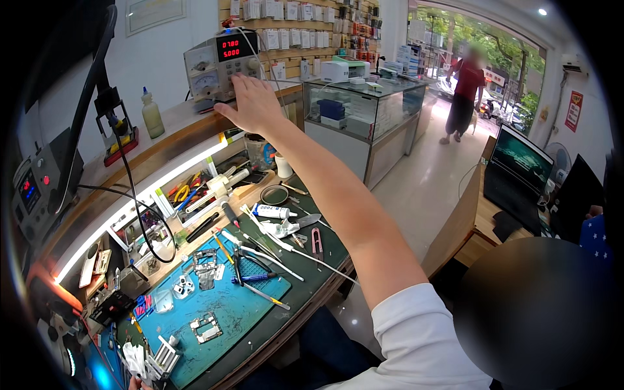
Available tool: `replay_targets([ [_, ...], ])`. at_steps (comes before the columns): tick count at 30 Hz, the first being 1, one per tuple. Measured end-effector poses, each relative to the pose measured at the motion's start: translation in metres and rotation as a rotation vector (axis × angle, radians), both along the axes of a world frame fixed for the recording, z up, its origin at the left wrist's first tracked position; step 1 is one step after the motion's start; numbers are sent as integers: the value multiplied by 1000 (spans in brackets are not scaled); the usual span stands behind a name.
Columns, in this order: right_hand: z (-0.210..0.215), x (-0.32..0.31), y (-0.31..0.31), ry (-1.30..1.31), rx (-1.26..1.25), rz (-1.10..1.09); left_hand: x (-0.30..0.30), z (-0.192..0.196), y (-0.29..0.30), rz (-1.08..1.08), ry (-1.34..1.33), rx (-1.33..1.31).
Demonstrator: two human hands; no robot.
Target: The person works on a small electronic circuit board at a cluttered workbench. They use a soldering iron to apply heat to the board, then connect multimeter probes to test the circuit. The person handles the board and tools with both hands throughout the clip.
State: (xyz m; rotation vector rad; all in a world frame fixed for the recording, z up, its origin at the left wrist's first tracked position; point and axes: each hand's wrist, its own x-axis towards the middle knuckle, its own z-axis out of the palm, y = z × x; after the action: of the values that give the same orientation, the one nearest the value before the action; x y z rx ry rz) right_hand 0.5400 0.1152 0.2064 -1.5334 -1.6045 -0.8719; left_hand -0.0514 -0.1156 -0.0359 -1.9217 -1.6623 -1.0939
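My right hand (253, 105) reaches up to the bench power supply (224, 60) on the shelf. Its fingers are stretched out against the lower front panel, near the knobs, and the thumb is spread to the left. Red digits glow on the supply's display. At the lower left edge only a bit of my left hand (138, 383) shows, beside crumpled white tissue (134, 356) and a silver metal holder (165, 357); most of its fingers are hidden. On the blue work mat (250, 309) lie a phone circuit board (206, 327) and another board (205, 268).
Pliers (238, 266), tweezers (316, 244), a white glue tube (273, 211) and several tools crowd the bench. A black cable (123, 162) hangs over its left side. A glass display counter (364, 110) stands beyond. A person in red (467, 88) is near the doorway; a laptop (517, 169) sits at right.
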Motion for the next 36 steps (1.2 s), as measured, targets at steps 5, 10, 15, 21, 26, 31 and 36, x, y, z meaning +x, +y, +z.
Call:
replay_targets([
  [5,-5,-11,5,36,-50,-17,-6,-4,-2,22,2,-12],
  [10,-8,12,-8,25,-31,-8,-17,-8,-4,73,24,27],
  [15,-28,16,5,-81,71,-43,-18,-9,-7,90,1,35],
  [21,-24,11,1,-86,31,-54,-21,-10,-9,104,17,30],
  [26,-12,14,-4,-41,-9,-22,-19,-13,-6,106,13,11],
  [31,-18,0,-39,104,129,186,-37,-33,-2,103,-123,-81],
  [36,-73,3,-102,167,188,245,-41,-25,-12,120,-76,-53],
])
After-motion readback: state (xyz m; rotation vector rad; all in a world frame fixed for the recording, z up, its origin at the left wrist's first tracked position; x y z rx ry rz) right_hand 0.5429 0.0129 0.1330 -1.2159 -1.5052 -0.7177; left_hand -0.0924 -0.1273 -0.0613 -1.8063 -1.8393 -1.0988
